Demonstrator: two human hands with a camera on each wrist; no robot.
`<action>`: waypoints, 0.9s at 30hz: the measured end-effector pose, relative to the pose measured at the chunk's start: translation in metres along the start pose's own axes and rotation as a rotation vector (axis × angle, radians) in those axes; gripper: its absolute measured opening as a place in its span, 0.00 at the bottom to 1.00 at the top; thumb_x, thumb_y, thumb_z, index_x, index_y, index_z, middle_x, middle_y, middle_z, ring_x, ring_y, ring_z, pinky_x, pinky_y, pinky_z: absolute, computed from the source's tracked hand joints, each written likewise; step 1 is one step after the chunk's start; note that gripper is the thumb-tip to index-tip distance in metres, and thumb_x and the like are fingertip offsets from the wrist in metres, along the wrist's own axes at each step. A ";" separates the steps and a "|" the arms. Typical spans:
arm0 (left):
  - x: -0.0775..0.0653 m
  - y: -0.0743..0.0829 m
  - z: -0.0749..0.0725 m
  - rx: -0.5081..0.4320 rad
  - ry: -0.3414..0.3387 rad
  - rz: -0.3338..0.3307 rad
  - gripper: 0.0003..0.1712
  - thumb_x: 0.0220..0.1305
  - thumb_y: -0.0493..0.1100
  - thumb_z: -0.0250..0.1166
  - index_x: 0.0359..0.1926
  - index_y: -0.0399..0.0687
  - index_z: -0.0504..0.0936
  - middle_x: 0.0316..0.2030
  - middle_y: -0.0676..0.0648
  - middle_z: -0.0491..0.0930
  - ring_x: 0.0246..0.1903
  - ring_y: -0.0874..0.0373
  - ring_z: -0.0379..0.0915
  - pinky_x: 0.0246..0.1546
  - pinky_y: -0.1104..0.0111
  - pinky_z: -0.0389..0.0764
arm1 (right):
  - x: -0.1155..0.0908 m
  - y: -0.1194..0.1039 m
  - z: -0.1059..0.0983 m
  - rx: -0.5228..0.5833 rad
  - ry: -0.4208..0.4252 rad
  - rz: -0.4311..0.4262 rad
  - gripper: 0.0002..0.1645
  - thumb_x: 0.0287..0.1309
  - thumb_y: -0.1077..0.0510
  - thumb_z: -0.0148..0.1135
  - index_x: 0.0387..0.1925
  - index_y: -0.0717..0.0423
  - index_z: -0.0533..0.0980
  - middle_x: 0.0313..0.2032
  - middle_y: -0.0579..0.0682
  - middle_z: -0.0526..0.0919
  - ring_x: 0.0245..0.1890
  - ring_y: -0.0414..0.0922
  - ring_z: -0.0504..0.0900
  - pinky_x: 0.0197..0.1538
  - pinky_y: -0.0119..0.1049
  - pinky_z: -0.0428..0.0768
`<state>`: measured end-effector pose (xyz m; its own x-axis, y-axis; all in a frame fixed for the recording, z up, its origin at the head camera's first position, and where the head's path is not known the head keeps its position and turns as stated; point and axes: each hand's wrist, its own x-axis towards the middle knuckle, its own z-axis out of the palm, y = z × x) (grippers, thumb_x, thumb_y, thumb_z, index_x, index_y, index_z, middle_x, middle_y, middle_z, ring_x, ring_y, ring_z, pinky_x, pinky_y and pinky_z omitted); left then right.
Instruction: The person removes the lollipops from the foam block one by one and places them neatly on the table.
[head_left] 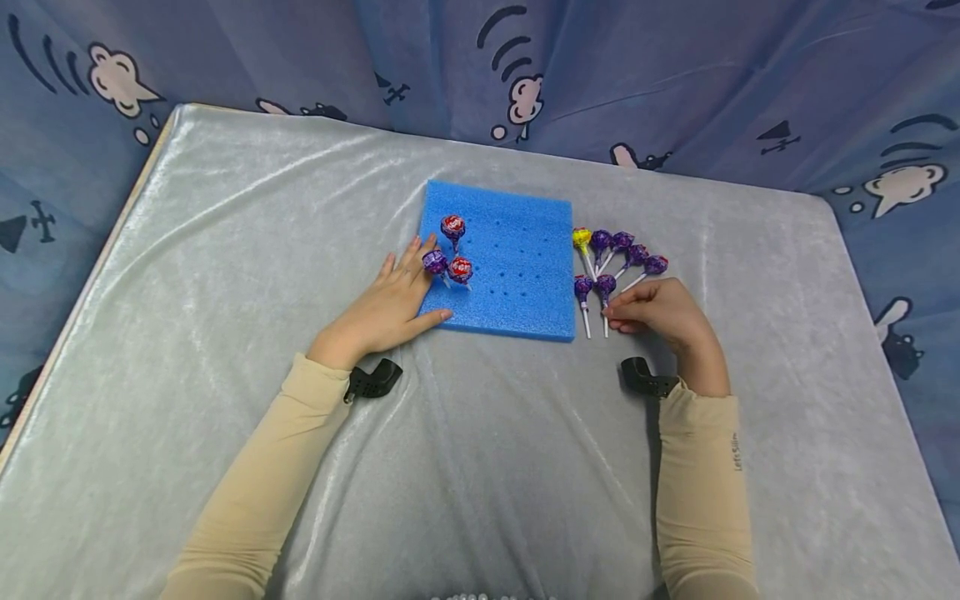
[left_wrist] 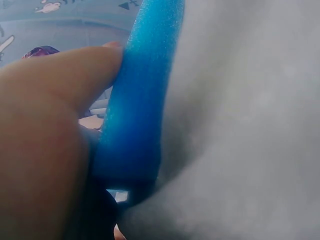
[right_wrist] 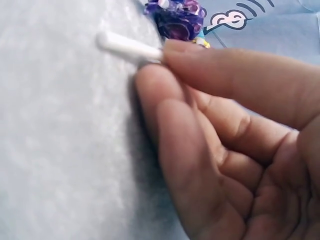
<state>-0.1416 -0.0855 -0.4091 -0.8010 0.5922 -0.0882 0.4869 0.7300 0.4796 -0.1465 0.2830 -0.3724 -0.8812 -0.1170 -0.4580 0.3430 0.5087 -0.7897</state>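
A blue foam board [head_left: 525,312] with rows of small holes lies flat on the table. Two red-wrapped lollipops [head_left: 453,226] and a purple one [head_left: 434,262] stand in its left part. My left hand [head_left: 386,308] rests on the board's left side with fingers extended, the thumb at the near edge. Right of the board, my right hand [head_left: 663,312] pinches the white stick [right_wrist: 131,47] of a purple lollipop [head_left: 605,284] between thumb and fingertips. Another purple lollipop [head_left: 582,287] lies just left of it.
Beyond the right hand, a yellow lollipop [head_left: 582,238] and several purple ones [head_left: 622,241] lie fanned out beside the board. Pale grey cloth [head_left: 487,433] covers the table. A blue patterned curtain [head_left: 435,67] hangs behind its far edge.
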 end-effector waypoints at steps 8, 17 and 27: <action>-0.001 0.000 -0.001 -0.005 -0.006 -0.001 0.46 0.70 0.61 0.47 0.73 0.40 0.37 0.73 0.43 0.24 0.70 0.50 0.16 0.68 0.51 0.30 | -0.003 0.001 -0.004 0.015 -0.005 -0.028 0.09 0.58 0.70 0.60 0.38 0.76 0.78 0.23 0.41 0.84 0.23 0.35 0.82 0.30 0.29 0.82; 0.000 0.000 0.000 -0.003 0.004 0.010 0.46 0.70 0.61 0.47 0.73 0.40 0.38 0.73 0.43 0.25 0.70 0.49 0.17 0.68 0.50 0.31 | -0.010 -0.008 -0.007 0.006 0.079 -0.066 0.09 0.57 0.66 0.62 0.36 0.72 0.80 0.23 0.40 0.84 0.25 0.35 0.83 0.31 0.29 0.82; 0.000 0.000 0.000 -0.001 -0.002 -0.005 0.46 0.70 0.61 0.47 0.73 0.38 0.38 0.73 0.43 0.25 0.70 0.48 0.17 0.68 0.51 0.30 | -0.012 -0.039 0.020 0.079 0.174 -0.272 0.14 0.52 0.66 0.68 0.38 0.73 0.79 0.26 0.39 0.84 0.27 0.35 0.83 0.35 0.26 0.81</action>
<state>-0.1417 -0.0853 -0.4094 -0.8026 0.5893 -0.0920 0.4828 0.7325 0.4800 -0.1426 0.2475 -0.3442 -0.9839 -0.0888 -0.1551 0.1058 0.4102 -0.9058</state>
